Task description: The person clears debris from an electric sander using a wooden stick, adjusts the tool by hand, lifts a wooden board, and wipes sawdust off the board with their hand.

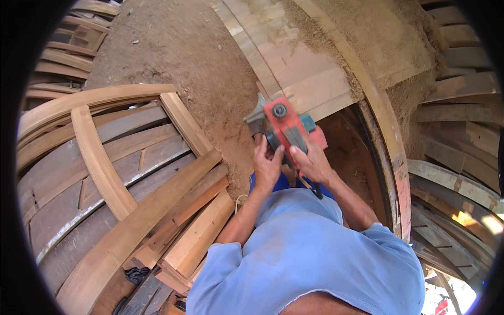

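Observation:
A red electric hand planer with a grey metal base is held up in front of my body, turned so that its base faces left. My right hand wraps around its rear handle, and a dark cord runs down from there. My left hand grips the dark lower part on the planer's left side, its thumb close to the right hand. Just beyond the tool lies a pale wooden panel scattered with shavings, and the planer is in front of its near edge.
An assembled wooden frame rests on stacked boards at left. Loose planks lie near my left side. A long curved-looking beam runs along the right of the panel. More timber is piled at far right. Sawdust covers the ground.

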